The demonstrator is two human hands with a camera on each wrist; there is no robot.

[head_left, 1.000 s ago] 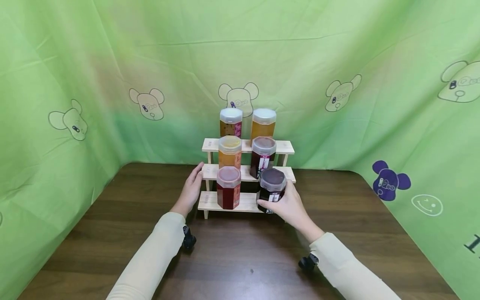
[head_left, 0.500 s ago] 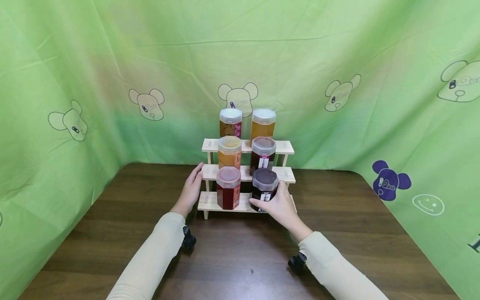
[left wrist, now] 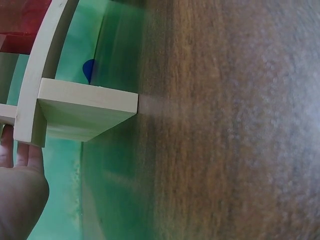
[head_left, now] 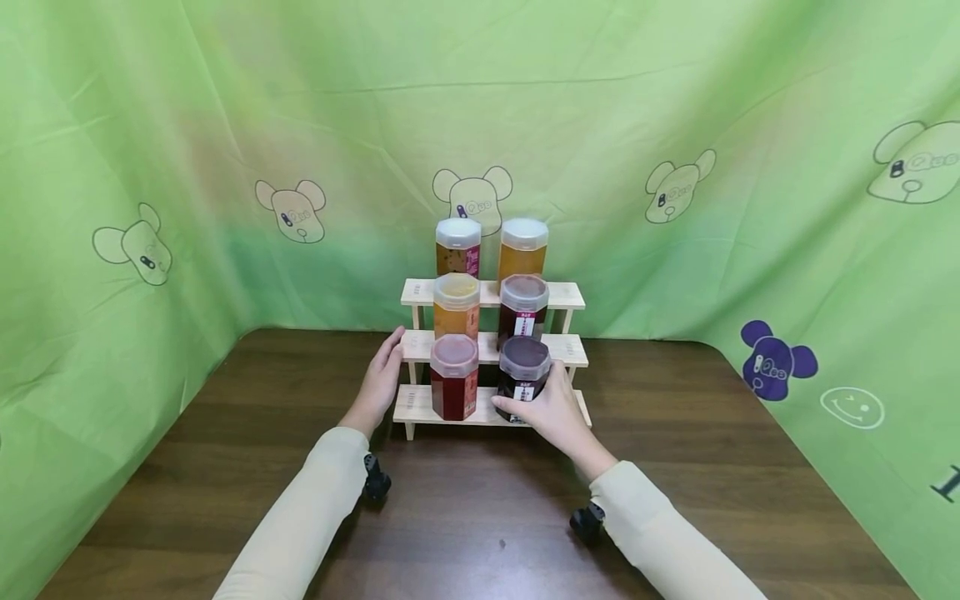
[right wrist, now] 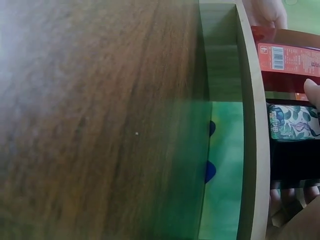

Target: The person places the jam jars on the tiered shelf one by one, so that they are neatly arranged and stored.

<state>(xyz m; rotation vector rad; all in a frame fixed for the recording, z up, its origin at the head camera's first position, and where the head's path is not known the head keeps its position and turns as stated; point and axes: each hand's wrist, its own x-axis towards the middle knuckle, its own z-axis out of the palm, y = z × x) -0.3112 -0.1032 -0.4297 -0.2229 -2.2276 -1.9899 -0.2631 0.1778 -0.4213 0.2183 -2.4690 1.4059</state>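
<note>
On the front tier of a three-tier wooden display stand [head_left: 411, 403], my right hand [head_left: 555, 412] grips a dark jar [head_left: 524, 357] with a clear lid, thumb in front and fingers round its right side. The jar's patterned label [right wrist: 295, 122] faces the right wrist camera. To its left stands a red jar [head_left: 453, 392], its red and white label [right wrist: 287, 59] visible from the right wrist. My left hand [head_left: 375, 385] rests against the stand's left end with fairly straight fingers; the left wrist view shows those fingers [left wrist: 22, 155] partly hidden behind a board.
An orange jar [head_left: 456, 315] and another dark jar [head_left: 522, 317] occupy the middle tier. Two amber jars, left [head_left: 458, 254] and right [head_left: 522, 257], stand on top. A green printed cloth [head_left: 337, 108] hangs behind and beside the brown wooden table [head_left: 480, 517].
My right hand has shifted the dark jar leftward along the front tier, closer to the red jar. The left hand has kept its place at the stand's left end.
</note>
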